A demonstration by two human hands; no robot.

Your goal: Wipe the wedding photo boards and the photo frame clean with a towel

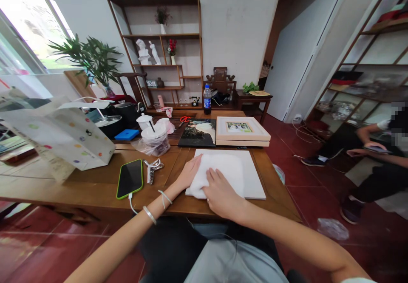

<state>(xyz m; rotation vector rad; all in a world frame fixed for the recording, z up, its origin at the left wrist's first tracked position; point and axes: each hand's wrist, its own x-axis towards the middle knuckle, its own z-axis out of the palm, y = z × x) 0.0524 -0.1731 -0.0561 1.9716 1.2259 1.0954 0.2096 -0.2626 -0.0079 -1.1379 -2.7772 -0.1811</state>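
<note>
A soft, fluffy white sheet of padding (228, 170) lies over a flat white board (256, 185) on the wooden table. My left hand (190, 173) rests along the padding's left edge, its fingers stretched out and partly hidden by the padding. On top of the padding lies my right hand (223, 193), fingers apart and slightly bent, pressing lightly on the surface. Just behind the board are a dark picture panel (197, 133) and a stack of light wooden frames (244, 131).
To the left are a phone (130, 179) on a cable, a crumpled silvery wrapper (153, 169), a bagged cup (155, 140), a blue box (126, 134) and a paper bag (86, 134). Red scissors (185, 119) and a bottle (207, 100) stand farther back. Another person (379, 155) sits at right.
</note>
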